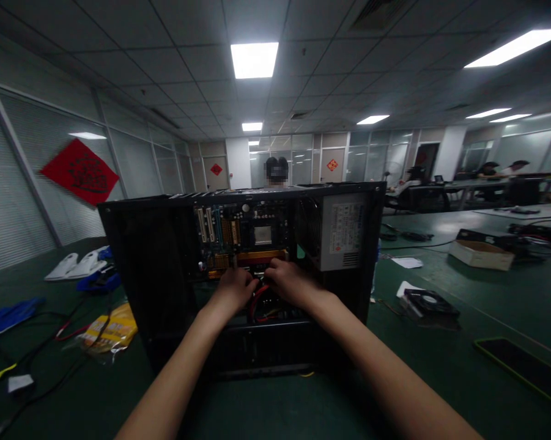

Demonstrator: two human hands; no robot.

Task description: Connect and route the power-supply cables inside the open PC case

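An open black computer case (142, 256) lies on a dark green table (463, 305). Inside it a motherboard (243, 235) faces me, with a grey power supply (342, 235) on its right. Both my hands reach into the case, side by side, at the lower edge of the motherboard. My left hand (233, 287) has its fingers curled down among red cables (259, 299). My right hand (288, 281) is closed next to it over the same bundle. What the fingers grip is hidden.
A loose black fan (428, 302) and paper scraps lie right of the case, a cardboard box (479, 253) farther back, a dark tablet (523, 366) at the near right. A yellow packet (110, 330), cables and white parts lie on the left. A person stands behind the case.
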